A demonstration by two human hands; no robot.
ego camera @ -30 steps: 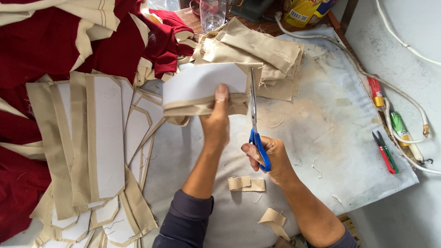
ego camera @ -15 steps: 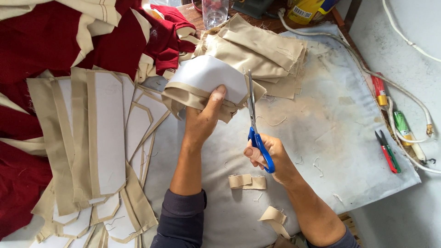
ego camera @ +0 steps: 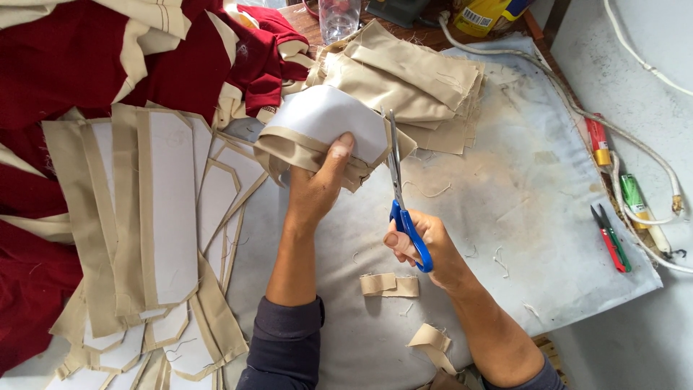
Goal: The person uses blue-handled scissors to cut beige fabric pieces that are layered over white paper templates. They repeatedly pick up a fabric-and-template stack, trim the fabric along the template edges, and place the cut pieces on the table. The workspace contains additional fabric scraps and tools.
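My left hand (ego camera: 316, 189) grips a curled fabric piece (ego camera: 317, 123), beige cloth with white lining facing up, lifted off the table. My right hand (ego camera: 422, 244) holds blue-handled scissors (ego camera: 399, 189), blades pointing away from me, cutting along the piece's right edge. Two small beige offcuts (ego camera: 390, 285) lie on the white table cover (ego camera: 520, 195) just in front of my right hand.
Several beige pieces with white lining (ego camera: 155, 209) are laid out at left over red fabric (ego camera: 65, 65). A beige cloth stack (ego camera: 419, 79) sits behind. Small red-green snips (ego camera: 611, 237), markers (ego camera: 635, 202), a white cable (ego camera: 613, 137) and a clear bottle (ego camera: 339, 16) lie around.
My left hand has turned and curled the fabric piece, shifting it left and away. The scissors have moved along the right edge.
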